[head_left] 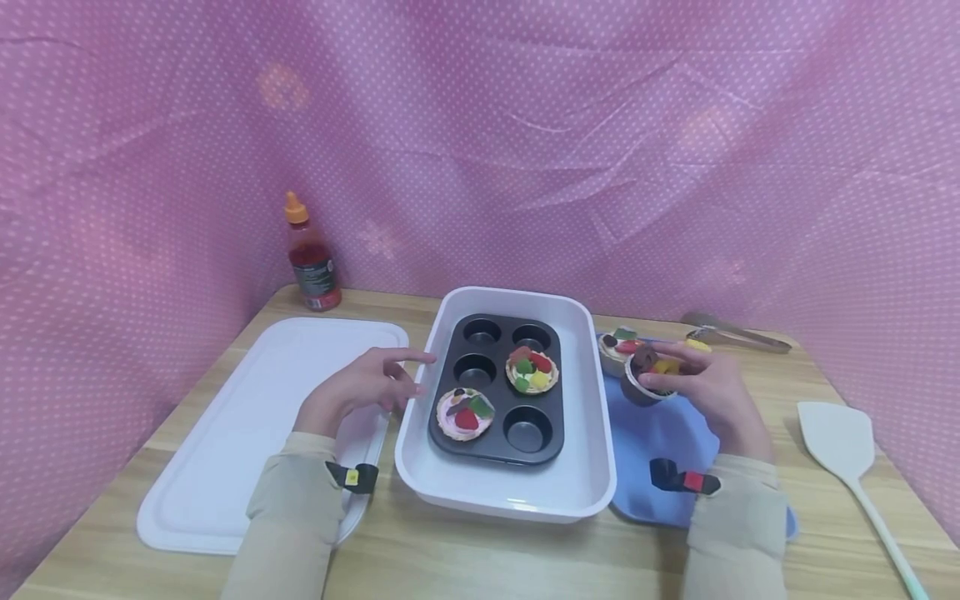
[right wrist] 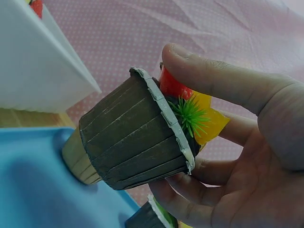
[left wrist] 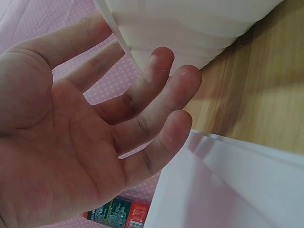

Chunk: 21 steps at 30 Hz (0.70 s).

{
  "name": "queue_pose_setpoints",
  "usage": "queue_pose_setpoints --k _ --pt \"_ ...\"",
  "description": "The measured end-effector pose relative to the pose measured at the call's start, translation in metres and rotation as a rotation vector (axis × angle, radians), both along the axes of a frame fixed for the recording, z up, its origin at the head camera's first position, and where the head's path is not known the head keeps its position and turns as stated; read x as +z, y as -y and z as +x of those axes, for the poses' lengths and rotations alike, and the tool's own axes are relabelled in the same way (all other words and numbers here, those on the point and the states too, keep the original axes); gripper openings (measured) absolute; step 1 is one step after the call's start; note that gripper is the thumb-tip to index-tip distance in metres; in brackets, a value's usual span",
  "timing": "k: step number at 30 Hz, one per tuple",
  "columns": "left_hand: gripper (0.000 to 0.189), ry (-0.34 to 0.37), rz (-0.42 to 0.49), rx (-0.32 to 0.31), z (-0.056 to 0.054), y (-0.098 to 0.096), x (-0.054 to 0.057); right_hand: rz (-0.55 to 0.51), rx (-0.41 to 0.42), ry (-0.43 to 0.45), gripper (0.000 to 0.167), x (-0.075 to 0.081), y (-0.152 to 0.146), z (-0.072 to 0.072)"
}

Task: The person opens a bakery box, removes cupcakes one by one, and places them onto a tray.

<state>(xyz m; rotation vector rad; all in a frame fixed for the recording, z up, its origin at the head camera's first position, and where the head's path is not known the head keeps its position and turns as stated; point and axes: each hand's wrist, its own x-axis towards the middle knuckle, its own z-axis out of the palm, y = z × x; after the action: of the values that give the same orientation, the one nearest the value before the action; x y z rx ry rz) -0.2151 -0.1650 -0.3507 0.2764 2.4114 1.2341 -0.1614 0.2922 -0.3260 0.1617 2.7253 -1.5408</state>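
My right hand (head_left: 712, 396) holds a cupcake (right wrist: 135, 133) in a dark pleated wrapper with a pale rim, thumb and fingers round its top. Red and yellow fruit pieces and a green sprig top it. Held tilted, it is over the far part of the blue tray (head_left: 652, 454). A paler cupcake (head_left: 614, 360) stands right behind it. My left hand (head_left: 360, 387), fingers spread and loosely bent, is at the left rim of the white bin (head_left: 510, 498). Inside the bin lies a black muffin tin (head_left: 498, 402) carrying two fruit-topped cupcakes, one pink (head_left: 457, 417) and one cream (head_left: 531, 379).
A white lid-like tray (head_left: 217, 450) lies left of the bin, under my left forearm. Behind it stands a sauce bottle (head_left: 311, 267). Tongs (head_left: 738, 332) lie at the back right, and a pale spatula (head_left: 838, 437) at the right. Pink dotted cloth (head_left: 480, 150) surrounds the table.
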Motion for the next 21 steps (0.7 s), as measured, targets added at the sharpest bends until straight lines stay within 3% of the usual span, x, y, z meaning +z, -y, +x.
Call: queue_pose_setpoints --k 7,21 --pt "0.056 -0.002 -0.001 0.006 0.001 0.0 0.001 0.028 0.032 0.091 0.082 -0.007 0.004 0.003" --pt "0.056 0.007 -0.021 0.012 0.001 -0.001 0.001 0.045 0.062 0.149 0.083 -0.015 0.006 -0.002"
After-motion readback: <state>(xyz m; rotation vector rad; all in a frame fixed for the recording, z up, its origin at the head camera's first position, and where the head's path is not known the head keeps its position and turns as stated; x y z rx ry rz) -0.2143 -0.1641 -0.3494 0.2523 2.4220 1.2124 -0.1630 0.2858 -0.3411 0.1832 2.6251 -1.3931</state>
